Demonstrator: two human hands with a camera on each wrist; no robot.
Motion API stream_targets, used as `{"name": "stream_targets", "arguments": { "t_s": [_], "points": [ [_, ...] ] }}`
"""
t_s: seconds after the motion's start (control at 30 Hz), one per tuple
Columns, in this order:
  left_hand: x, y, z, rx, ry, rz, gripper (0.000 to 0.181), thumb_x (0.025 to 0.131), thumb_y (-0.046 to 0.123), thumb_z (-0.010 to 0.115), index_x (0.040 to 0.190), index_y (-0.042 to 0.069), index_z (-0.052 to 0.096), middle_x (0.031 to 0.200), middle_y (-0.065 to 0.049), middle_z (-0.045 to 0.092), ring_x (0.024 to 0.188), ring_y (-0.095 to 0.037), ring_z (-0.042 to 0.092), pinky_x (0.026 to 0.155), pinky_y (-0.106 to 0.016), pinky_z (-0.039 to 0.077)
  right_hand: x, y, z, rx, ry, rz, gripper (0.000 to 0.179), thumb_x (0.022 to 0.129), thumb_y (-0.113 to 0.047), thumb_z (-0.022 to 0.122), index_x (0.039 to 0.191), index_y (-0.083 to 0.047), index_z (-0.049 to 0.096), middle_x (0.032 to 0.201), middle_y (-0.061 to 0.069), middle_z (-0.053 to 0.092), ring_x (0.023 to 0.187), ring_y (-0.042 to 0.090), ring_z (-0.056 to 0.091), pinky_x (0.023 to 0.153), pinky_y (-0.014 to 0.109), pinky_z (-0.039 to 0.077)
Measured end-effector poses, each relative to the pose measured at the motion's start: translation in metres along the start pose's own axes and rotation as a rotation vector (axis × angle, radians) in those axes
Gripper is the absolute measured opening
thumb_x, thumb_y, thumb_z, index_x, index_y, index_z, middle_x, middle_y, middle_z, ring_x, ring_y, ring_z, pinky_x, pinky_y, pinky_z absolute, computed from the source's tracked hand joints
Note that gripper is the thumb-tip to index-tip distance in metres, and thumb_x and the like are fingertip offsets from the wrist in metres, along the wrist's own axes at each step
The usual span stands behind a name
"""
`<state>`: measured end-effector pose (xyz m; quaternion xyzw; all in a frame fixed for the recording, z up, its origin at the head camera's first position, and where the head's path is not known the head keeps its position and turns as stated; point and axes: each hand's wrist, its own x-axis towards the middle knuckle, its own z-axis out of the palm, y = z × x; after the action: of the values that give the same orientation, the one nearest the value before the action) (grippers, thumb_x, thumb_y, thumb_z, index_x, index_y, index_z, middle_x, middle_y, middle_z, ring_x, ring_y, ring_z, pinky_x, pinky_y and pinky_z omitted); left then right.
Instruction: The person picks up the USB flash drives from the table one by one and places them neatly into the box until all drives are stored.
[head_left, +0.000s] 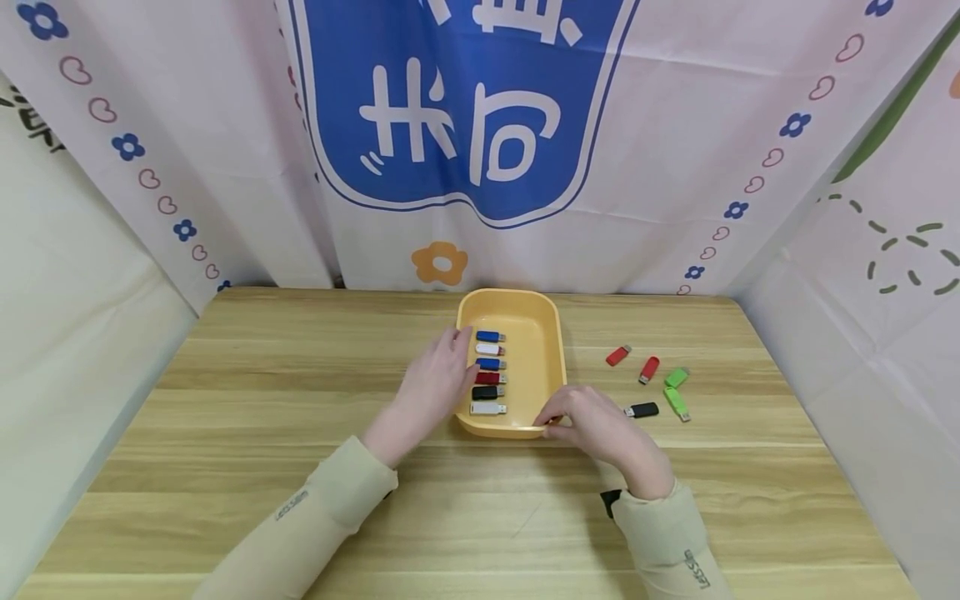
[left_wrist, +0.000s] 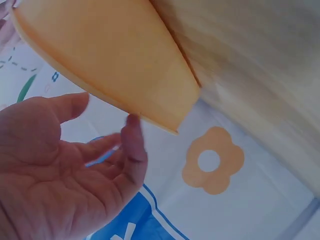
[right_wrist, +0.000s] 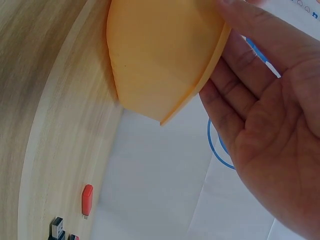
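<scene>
A yellow plastic tray (head_left: pixel 536 333) stands on the wooden table. Along its left side, several USB flash drives lie in a column: blue (head_left: pixel 490 337), white, another blue, dark red (head_left: pixel 491 378), black (head_left: pixel 487 392) and silver-white (head_left: pixel 488 408). My left hand (head_left: pixel 438 375) is at the left rim, fingers loosely bent, fingertips touching the edge beside the drives. At the near right corner my right hand (head_left: pixel 600 425) grips the rim, thumb outside and fingers reaching over into the tray. In the right wrist view the tray's wall (right_wrist: pixel 160 55) hides those fingertips.
To the right of the tray lie more USB drives: two red (head_left: pixel 618 356), two green (head_left: pixel 677 404) and a black one (head_left: pixel 642 410) close to my right hand. A printed white curtain (head_left: pixel 375 250) hangs behind the table's back edge, with cloth walls on both sides.
</scene>
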<state>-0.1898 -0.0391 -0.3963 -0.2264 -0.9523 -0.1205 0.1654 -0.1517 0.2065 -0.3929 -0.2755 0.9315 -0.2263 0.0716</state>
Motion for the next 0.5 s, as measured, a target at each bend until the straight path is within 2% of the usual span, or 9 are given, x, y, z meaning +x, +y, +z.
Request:
{"name": "stream_targets", "arguments": {
  "t_s": [0.2, 0.37, 0.5],
  "points": [
    [-0.0092, 0.0079, 0.0002, -0.077, -0.193, -0.186, 0.073, 0.095, 0.027, 0.068, 0.147, -0.012, 0.034, 0.118, -0.029, 0.061, 0.084, -0.035, 0.069, 0.068, -0.043, 0.060, 0.0005, 0.0019, -0.0002, -0.002, -0.004, 0.012, 0.010, 0.085, -0.014, 0.078, 0.093, -0.020, 0.080, 0.097, -0.006, 0.076, 0.097, 0.014, 0.069, 0.088, 0.037, 0.056],
    [-0.0096, 0.0087, 0.0028, -0.096, -0.305, -0.261, 0.077, 0.096, 0.026, 0.065, 0.150, -0.012, 0.027, 0.116, -0.029, 0.064, 0.076, -0.032, 0.069, 0.062, -0.040, 0.058, 0.0013, 0.0022, -0.0004, -0.006, -0.011, 0.025, 0.010, 0.084, -0.014, 0.078, 0.093, -0.020, 0.080, 0.097, -0.006, 0.076, 0.097, 0.014, 0.069, 0.088, 0.038, 0.056],
    [-0.0102, 0.0061, 0.0051, -0.107, -0.343, -0.280, 0.077, 0.096, 0.021, 0.063, 0.153, -0.012, 0.022, 0.088, -0.020, 0.069, 0.058, -0.024, 0.062, 0.050, -0.035, 0.049, 0.0019, 0.0015, 0.0003, -0.012, -0.009, 0.011, 0.010, 0.085, -0.014, 0.078, 0.093, -0.019, 0.080, 0.097, -0.006, 0.076, 0.097, 0.014, 0.069, 0.088, 0.037, 0.056]
  ]
}}
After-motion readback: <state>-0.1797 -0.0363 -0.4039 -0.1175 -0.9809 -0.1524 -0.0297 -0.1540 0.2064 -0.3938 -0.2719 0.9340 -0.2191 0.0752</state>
